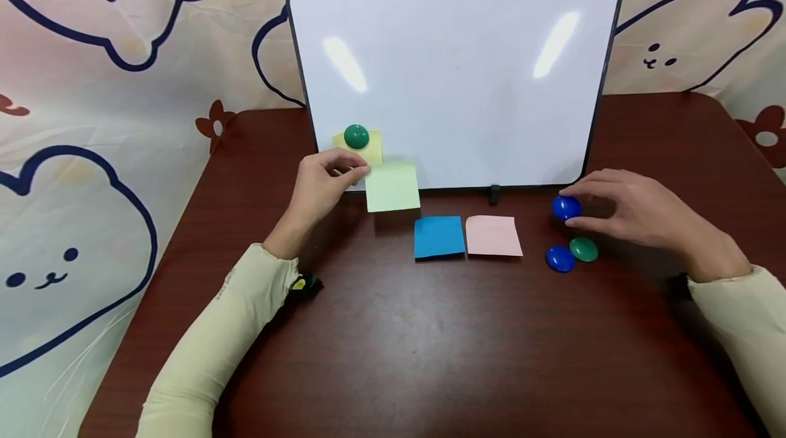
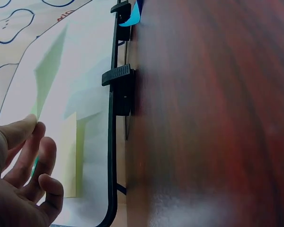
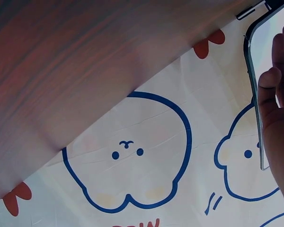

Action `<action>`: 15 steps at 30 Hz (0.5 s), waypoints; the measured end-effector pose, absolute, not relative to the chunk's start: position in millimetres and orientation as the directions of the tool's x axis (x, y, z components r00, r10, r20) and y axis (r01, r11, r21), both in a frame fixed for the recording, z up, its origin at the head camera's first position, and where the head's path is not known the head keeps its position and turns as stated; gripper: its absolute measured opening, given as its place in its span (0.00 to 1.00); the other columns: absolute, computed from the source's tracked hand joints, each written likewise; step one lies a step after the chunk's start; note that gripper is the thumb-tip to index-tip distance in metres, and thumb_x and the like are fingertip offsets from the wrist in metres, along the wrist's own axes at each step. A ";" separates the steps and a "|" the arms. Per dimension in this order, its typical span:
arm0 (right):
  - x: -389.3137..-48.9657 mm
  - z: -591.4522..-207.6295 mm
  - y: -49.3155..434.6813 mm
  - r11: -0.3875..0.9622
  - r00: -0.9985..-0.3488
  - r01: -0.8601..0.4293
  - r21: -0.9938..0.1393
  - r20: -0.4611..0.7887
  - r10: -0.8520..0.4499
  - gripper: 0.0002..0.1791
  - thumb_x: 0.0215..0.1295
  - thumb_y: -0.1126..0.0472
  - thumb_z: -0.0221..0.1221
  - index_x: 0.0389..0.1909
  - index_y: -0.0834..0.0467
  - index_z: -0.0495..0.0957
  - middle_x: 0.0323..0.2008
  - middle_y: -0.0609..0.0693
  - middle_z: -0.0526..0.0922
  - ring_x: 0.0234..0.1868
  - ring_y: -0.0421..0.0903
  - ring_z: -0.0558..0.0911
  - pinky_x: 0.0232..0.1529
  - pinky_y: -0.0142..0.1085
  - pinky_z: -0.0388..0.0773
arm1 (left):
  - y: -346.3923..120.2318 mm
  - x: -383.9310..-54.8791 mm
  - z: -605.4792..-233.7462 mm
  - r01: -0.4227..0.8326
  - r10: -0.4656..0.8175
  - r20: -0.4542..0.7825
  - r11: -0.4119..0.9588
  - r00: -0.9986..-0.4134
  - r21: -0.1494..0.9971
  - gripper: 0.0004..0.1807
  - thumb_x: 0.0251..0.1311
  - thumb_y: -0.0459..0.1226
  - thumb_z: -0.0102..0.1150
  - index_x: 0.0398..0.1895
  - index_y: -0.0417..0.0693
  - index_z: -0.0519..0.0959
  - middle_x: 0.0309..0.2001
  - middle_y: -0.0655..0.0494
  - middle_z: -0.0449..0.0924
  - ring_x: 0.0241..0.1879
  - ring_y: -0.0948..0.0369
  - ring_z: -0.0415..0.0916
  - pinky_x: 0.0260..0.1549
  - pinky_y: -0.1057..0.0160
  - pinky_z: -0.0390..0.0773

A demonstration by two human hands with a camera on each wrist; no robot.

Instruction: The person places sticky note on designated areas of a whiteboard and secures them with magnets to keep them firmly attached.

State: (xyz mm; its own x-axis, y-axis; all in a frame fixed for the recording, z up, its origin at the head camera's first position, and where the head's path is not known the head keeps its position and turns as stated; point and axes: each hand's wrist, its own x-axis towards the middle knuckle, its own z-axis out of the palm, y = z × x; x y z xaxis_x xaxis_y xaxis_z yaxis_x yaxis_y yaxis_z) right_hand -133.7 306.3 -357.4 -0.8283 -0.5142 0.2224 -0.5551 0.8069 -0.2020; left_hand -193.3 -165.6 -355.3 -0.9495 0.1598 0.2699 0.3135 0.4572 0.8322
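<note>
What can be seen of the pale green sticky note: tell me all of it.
The pale green sticky note is a thin, roughly square sheet that looks like paper, with no writing visible. In the head view, the left hand pinches it near its upper left corner, holding it in front of the whiteboard at the board's lower left, just below and right of the yellow note. The left wrist view shows it slanted. Whether it touches the board cannot be told.
</note>
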 end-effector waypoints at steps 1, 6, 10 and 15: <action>-132.9 -357.3 306.9 0.808 -0.829 -0.553 -0.201 0.223 -0.512 0.28 0.43 0.54 0.79 0.50 0.50 0.85 0.46 0.44 0.85 0.44 0.40 0.81 0.44 0.46 0.82 | -164.5 -194.3 -355.1 0.321 0.168 0.274 0.460 -0.947 0.828 0.07 0.60 0.40 0.69 0.37 0.47 0.87 0.34 0.50 0.86 0.29 0.63 0.79 0.29 0.69 0.76; -129.9 -356.5 308.3 0.810 -0.831 -0.550 -0.203 0.236 -0.504 0.28 0.42 0.55 0.80 0.49 0.49 0.85 0.45 0.43 0.85 0.44 0.39 0.81 0.43 0.34 0.80 | -160.5 -197.0 -353.4 0.337 0.181 0.285 0.482 -0.941 0.809 0.08 0.61 0.41 0.69 0.38 0.48 0.87 0.35 0.50 0.86 0.31 0.63 0.79 0.34 0.68 0.78; -132.8 -358.0 306.3 0.790 -0.809 -0.580 -0.200 0.257 -0.528 0.29 0.41 0.55 0.80 0.50 0.49 0.85 0.45 0.42 0.85 0.44 0.36 0.79 0.45 0.16 0.71 | -162.4 -197.4 -352.7 0.335 0.159 0.295 0.491 -0.942 0.804 0.08 0.60 0.40 0.69 0.39 0.47 0.87 0.36 0.50 0.86 0.32 0.64 0.79 0.36 0.68 0.78; -134.5 -358.9 305.7 0.783 -0.794 -0.595 -0.182 0.285 -0.537 0.30 0.38 0.56 0.81 0.49 0.50 0.85 0.45 0.43 0.85 0.43 0.37 0.78 0.46 0.11 0.64 | -161.1 -201.6 -351.4 0.381 0.170 0.342 0.480 -0.924 0.790 0.08 0.61 0.41 0.69 0.39 0.47 0.87 0.35 0.49 0.87 0.32 0.64 0.79 0.33 0.68 0.77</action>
